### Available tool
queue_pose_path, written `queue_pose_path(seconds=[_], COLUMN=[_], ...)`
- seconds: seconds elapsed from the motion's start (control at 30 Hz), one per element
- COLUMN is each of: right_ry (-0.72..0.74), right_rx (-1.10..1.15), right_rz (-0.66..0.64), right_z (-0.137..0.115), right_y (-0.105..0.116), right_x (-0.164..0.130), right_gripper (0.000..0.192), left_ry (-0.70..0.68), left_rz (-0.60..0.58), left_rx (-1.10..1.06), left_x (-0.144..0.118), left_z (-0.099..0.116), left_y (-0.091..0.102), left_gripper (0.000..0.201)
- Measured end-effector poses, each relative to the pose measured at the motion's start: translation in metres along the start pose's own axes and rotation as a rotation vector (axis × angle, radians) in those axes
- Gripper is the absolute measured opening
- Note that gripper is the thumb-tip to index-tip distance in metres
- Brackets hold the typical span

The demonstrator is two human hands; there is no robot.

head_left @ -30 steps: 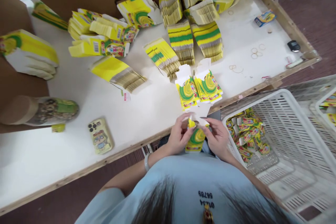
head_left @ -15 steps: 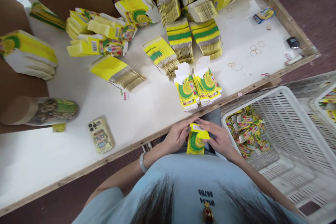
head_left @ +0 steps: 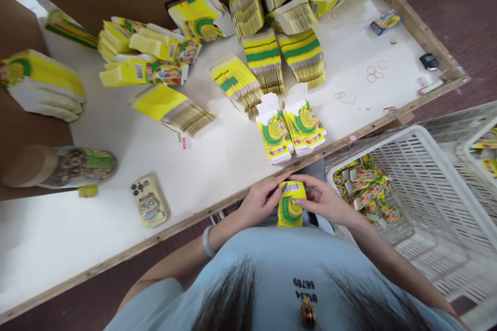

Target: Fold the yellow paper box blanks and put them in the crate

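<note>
We look down from a head camera onto a white work table with a raw wooden edge. At the far left, a tipped stack of flat yellow cartons leans over a rolled cylinder of printed labels. Just right of these lies a phone in a yellow cartoon case. Along the back, fanned bundles of flat yellow-and-green cardboard blanks crowd together, and two short piles of half-opened cartons sit near the table's front edge.

Below that edge, in front of our chest, our left hand and right hand hold one small yellow-and-green cardboard box upright between them. Fingers of both hands curl around its sides, with fingertips pressing on the barcoded top flap; we cannot quite tell whether that flap is fully tucked in.

To the right, a white slatted plastic crate holds a heap of folded boxes in its near corner.

The risks, as we judge them: pressing too hard could crease the thin card or buckle the flap; a flap left untucked could spring open; and since the box is held off the table, a slipped grip would drop it into our lap or onto the floor rather than the crate.
</note>
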State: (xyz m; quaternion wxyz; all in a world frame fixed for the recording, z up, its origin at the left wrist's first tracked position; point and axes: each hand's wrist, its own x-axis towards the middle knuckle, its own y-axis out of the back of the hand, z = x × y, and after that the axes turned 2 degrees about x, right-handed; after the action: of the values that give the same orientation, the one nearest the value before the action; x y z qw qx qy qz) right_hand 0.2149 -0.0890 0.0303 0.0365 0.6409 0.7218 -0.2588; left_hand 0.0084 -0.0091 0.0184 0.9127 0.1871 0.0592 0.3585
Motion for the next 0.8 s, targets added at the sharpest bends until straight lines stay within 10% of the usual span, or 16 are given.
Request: queue_pose_path(seconds=[0.13, 0.27, 0.4, 0.5, 0.63, 0.8], right_ry=[-0.046, 0.070, 0.184, 0.226, 0.403, 0.813], right_rx=[0.025, -0.155, -0.794, -1.392, -1.477, -1.290], right_rz=[0.009, 0.418, 0.872, 1.098, 1.066, 0.968], right_z=[0.010, 0.013, -0.006, -0.019, -0.024, -0.037], right_y=[0.005, 0.040, 0.103, 0.124, 0.110, 0.056], right_x=[-0.001, -0.018, -0.052, -0.067, -0.047, 0.033], right_gripper=[0.041, 0.028, 0.040, 0.048, 0.045, 0.055], left_ry=[-0.231, -0.375, -0.145, 0.018, -0.102, -0.405], left_rz=[-0.089, 0.056, 0.373, 0.288, 0.220, 0.495], left_rx=[0.152, 0.403, 0.610, 0.680, 0.718, 0.586], left_x=[0.007, 0.063, 0.153, 0.199, 0.208, 0.178], left_z=[-0.004, -0.016, -0.040, -0.055, -0.060, -0.030], left_y=[0.009, 0.043, 0.090, 0.114, 0.130, 0.127], left_gripper=[0.051, 0.039, 0.051, 0.042, 0.027, 0.038])
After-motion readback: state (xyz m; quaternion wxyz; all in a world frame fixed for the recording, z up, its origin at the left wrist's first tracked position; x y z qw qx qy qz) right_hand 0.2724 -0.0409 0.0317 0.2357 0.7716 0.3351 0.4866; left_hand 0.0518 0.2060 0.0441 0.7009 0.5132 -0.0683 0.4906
